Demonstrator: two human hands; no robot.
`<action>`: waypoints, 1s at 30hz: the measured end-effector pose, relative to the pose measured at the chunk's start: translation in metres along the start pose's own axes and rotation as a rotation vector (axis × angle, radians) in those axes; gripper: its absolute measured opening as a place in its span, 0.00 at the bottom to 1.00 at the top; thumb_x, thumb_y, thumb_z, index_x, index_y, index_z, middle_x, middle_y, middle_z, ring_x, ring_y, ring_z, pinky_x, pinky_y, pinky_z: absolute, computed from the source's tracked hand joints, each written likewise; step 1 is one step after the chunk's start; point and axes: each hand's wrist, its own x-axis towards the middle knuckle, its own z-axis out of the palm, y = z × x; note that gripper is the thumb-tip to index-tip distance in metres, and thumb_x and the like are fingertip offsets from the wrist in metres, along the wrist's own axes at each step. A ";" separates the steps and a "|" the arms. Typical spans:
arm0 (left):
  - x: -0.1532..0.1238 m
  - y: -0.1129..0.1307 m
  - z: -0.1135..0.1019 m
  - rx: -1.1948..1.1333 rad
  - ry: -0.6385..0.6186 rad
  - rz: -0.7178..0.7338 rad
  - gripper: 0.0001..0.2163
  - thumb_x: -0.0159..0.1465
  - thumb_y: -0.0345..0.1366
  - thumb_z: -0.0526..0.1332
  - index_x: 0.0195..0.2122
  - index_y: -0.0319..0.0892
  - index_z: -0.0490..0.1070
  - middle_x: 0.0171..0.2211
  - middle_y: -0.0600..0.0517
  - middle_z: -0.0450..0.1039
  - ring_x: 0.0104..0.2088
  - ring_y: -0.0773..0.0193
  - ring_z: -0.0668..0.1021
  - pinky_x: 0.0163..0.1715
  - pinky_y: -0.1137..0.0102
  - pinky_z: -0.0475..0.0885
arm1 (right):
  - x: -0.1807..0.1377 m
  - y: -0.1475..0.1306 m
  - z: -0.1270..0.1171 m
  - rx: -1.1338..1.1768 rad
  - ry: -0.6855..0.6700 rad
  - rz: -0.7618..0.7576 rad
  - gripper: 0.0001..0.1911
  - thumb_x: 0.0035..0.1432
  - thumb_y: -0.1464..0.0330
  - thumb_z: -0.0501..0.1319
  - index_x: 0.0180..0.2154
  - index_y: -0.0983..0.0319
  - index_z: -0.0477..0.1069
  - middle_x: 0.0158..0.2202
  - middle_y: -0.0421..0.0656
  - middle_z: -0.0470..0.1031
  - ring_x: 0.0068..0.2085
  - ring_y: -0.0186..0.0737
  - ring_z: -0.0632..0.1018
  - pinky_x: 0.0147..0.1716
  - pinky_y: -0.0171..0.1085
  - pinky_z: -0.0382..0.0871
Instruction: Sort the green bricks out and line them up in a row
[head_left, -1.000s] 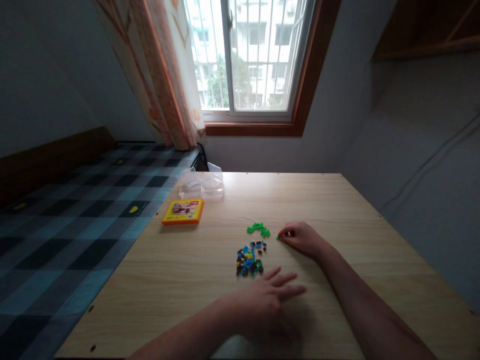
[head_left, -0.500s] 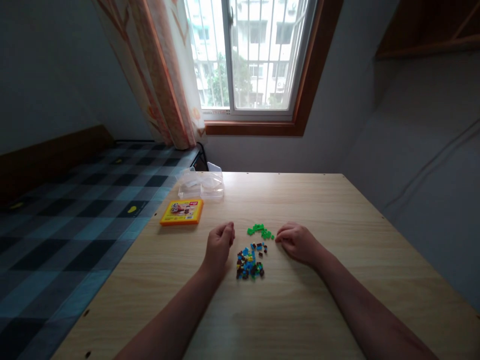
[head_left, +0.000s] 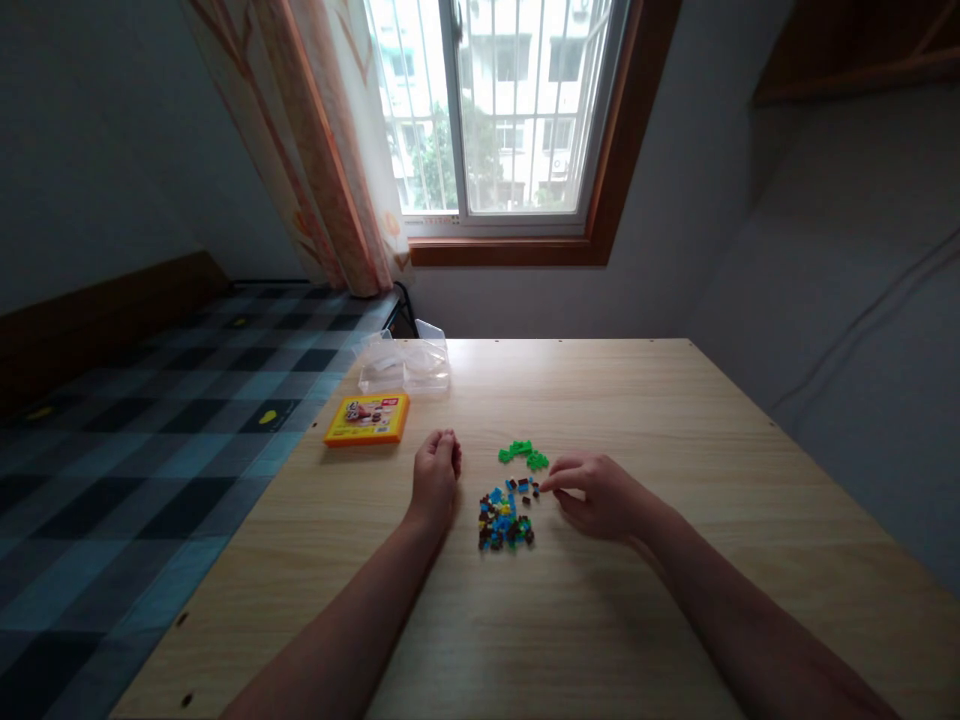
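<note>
My light wooden desk (head_left: 675, 450) carries a small pile of mixed bricks (head_left: 505, 517), blue, brown and yellow, near its middle. A cluster of green bricks (head_left: 523, 456) lies just beyond it. Toward the far left edge lies a flat orange box (head_left: 367, 418), with a clear plastic container (head_left: 405, 366) behind it.

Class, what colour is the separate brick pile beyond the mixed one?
The separate pile is green; head view.

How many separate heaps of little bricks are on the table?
2. The green heap lies farther away, by the right hand; the mixed heap lies nearer, between it and the left hand. The curled hands may hide loose bricks.
</note>
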 end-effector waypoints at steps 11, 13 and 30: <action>0.007 -0.007 -0.002 0.026 -0.033 0.042 0.14 0.54 0.44 0.63 0.24 0.42 0.61 0.18 0.60 0.60 0.17 0.75 0.62 0.15 0.80 0.56 | 0.004 -0.028 0.011 -0.005 -0.160 -0.095 0.09 0.57 0.73 0.61 0.35 0.57 0.80 0.32 0.41 0.77 0.31 0.33 0.74 0.31 0.32 0.62; 0.007 -0.007 -0.002 0.032 -0.033 0.041 0.14 0.54 0.45 0.63 0.23 0.42 0.60 0.17 0.61 0.59 0.17 0.75 0.61 0.15 0.80 0.56 | 0.004 -0.026 0.012 -0.010 -0.154 -0.100 0.08 0.58 0.72 0.61 0.32 0.58 0.79 0.30 0.41 0.77 0.30 0.33 0.74 0.31 0.31 0.61; 0.005 -0.003 0.000 0.039 -0.039 0.043 0.16 0.53 0.45 0.64 0.22 0.42 0.59 0.16 0.60 0.58 0.16 0.74 0.60 0.15 0.80 0.54 | 0.002 -0.017 0.010 -0.057 -0.113 -0.063 0.14 0.56 0.76 0.58 0.34 0.57 0.80 0.29 0.40 0.76 0.29 0.32 0.74 0.29 0.31 0.60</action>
